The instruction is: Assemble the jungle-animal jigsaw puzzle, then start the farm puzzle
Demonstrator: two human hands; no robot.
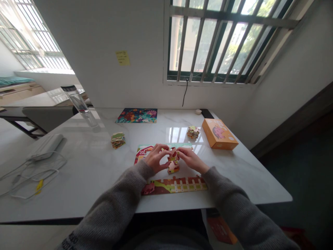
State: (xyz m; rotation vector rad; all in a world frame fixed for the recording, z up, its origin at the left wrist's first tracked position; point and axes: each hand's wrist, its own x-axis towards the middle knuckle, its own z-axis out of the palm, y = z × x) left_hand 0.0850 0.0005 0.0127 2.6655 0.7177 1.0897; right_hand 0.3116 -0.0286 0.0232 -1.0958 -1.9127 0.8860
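My left hand (156,159) and my right hand (191,159) meet over the middle of the table's near half. Between their fingertips is a jigsaw puzzle piece (173,155) with red, cream and green print. The thumb and fingers of my left hand curve around its left side; my right fingers pinch its right edge. Just below it, a second puzzle piece (173,168) shows; whether the two are joined I cannot tell. Behind my hands lies a joined puzzle part with a red barn (142,152), partly covered. Nearer me runs a joined bottom strip with a white fence (182,185).
Stacks of puzzle pieces stand at left (118,140) and at right (193,132). An orange box (220,134) sits on the right, a colourful picture sheet (137,115) at the back. On the left are a clear bottle (79,104) and a white device (48,146) with cables.
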